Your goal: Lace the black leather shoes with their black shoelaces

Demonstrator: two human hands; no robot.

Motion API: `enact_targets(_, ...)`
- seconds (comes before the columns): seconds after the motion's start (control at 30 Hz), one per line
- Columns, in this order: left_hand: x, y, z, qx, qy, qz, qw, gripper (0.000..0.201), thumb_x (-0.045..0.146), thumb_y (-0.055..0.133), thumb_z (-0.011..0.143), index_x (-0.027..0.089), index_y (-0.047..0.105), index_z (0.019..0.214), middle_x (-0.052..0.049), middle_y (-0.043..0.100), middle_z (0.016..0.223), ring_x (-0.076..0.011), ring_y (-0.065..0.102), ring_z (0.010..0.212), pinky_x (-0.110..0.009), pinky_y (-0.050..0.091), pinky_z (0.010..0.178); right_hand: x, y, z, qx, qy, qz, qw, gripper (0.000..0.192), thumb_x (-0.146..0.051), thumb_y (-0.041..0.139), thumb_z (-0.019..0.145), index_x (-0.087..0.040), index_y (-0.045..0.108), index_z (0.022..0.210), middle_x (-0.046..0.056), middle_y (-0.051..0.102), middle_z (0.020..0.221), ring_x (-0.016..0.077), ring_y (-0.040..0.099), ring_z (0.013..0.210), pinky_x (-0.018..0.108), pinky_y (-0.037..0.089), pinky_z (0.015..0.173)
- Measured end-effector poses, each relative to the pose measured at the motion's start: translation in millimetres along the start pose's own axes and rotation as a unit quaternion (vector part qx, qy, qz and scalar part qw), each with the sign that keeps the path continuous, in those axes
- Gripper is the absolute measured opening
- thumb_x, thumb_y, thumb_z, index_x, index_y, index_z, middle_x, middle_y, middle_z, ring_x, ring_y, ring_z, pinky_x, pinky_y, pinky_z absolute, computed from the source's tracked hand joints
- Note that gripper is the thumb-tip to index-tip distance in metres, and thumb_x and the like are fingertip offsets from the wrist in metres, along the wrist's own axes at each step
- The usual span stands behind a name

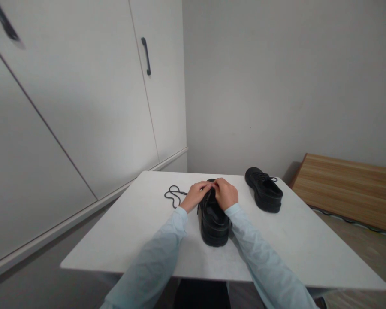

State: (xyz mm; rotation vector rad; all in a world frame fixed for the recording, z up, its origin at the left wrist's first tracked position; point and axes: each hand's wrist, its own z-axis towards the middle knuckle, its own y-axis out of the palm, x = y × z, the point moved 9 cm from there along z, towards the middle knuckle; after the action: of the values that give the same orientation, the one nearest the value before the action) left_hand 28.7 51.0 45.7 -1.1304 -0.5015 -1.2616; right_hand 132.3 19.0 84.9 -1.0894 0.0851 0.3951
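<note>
left hand (197, 194) and right hand (225, 193) meet over near black shoe (214, 219) at table (131, 231) centre, fingertips pinching at its lace area; loose lace (173, 195) at 9 o'clock, second shoe (264, 189) at 2 o'clock.

Soft even light, wide-angle edge distortion

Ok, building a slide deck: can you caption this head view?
Both hands, left hand and right hand, work at a black shoe; loose lace left, second shoe right.

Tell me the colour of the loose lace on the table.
Black, seen in the head view: the loose lace lies by the left hand.
</note>
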Motion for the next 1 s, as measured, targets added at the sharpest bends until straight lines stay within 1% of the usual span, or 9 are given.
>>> enact_targets(0.13,3.1,1.2,0.0,-0.008,-0.004,0.018,1.0,0.03,0.036,0.047,0.086,0.016,0.07,0.088,-0.005,0.071,0.087,-0.0186,0.062,0.083,-0.027,0.045,0.078,3.0,-5.9,-1.8,0.033,0.012,0.044,0.998,0.017,-0.025,0.044,0.089,-0.02,0.061,0.085,0.004,0.067,0.088,0.017,0.061,0.081,0.025,0.037,0.066)
enact_targets(0.3,3.7,0.2,0.0,0.002,-0.005,0.039,0.999,0.027,0.036,0.048,0.085,0.017,0.066,0.08,-0.002,0.068,0.08,-0.0164,0.059,0.077,-0.024,0.043,0.073,13.2,-4.2,-0.1,0.046,0.046,0.127,0.99,0.016,-0.027,0.048,0.083,-0.02,0.062,0.079,0.003,0.067,0.08,0.0164,0.06,0.072,0.026,0.041,0.067)
enact_targets(0.4,1.3,2.0,-0.8,0.0,-0.005,0.017,1.0,0.027,0.037,0.047,0.086,0.017,0.064,0.08,-0.002,0.069,0.084,-0.0165,0.061,0.08,-0.024,0.044,0.076,29.3,-0.7,4.7,0.051,0.076,0.234,0.968,0.016,-0.029,0.049,0.079,-0.019,0.061,0.076,0.003,0.067,0.075,0.0156,0.059,0.067,0.027,0.045,0.066)
enact_targets(0.5,3.6,4.4,-3.0,-0.006,0.006,-0.034,0.999,0.028,0.039,0.046,0.087,0.017,0.062,0.082,-0.005,0.07,0.09,-0.0179,0.062,0.092,-0.026,0.043,0.085,52.0,4.7,10.3,0.053,0.108,0.335,0.935,0.011,-0.025,0.053,0.071,-0.017,0.06,0.075,0.004,0.067,0.077,0.0153,0.06,0.068,0.028,0.048,0.066)
enact_targets(0.57,8.1,4.4,-4.8,-0.005,0.012,-0.075,0.997,0.027,0.039,0.046,0.088,0.017,0.059,0.081,-0.007,0.071,0.091,-0.0187,0.062,0.099,-0.028,0.042,0.09,65.9,10.3,12.7,0.04,0.132,0.376,0.916,0.013,-0.024,0.056,0.068,-0.016,0.061,0.077,0.004,0.065,0.078,0.0147,0.059,0.068,0.028,0.05,0.065)
enact_targets(0.63,14.3,2.4,-6.2,0.004,0.014,-0.116,0.993,0.026,0.04,0.045,0.089,0.017,0.054,0.08,-0.007,0.071,0.091,-0.0189,0.062,0.1,-0.03,0.043,0.091,73.7,18.0,13.1,0.005,0.152,0.395,0.906,0.017,-0.026,0.061,0.065,-0.015,0.061,0.077,0.003,0.063,0.075,0.0144,0.059,0.066,0.028,0.051,0.06)
enact_targets(0.7,22.2,-2.9,-7.0,0.025,0.021,-0.134,0.99,0.025,0.04,0.045,0.089,0.018,0.052,0.081,-0.007,0.071,0.09,-0.0185,0.063,0.097,-0.031,0.044,0.09,76.3,24.2,11.4,-0.031,0.17,0.402,0.899,0.019,-0.027,0.065,0.063,-0.014,0.062,0.077,0.001,0.06,0.071,0.0128,0.057,0.061,0.025,0.051,0.053)
enact_targets(0.8,35.1,-16.3,-7.8,0.077,0.039,-0.115,0.99,0.027,0.042,0.048,0.087,0.017,0.057,0.081,-0.007,0.07,0.087,-0.0179,0.064,0.09,-0.03,0.045,0.087,77.1,29.5,6.9,-0.064,0.206,0.422,0.881,0.013,-0.02,0.066,0.064,-0.014,0.061,0.075,-0.002,0.056,0.063,0.0087,0.054,0.051,0.021,0.05,0.045)
enact_targets(1.0,47.5,-39.7,-9.6,0.167,0.051,-0.106,0.979,0.027,0.04,0.055,0.082,0.015,0.066,0.081,-0.007,0.069,0.082,-0.0136,0.061,0.07,-0.026,0.049,0.072,84.4,35.5,2.7,-0.097,0.258,0.469,0.839,0.01,-0.005,0.062,0.065,-0.014,0.059,0.067,-0.005,0.053,0.05,0.0066,0.054,0.044,0.017,0.051,0.042)
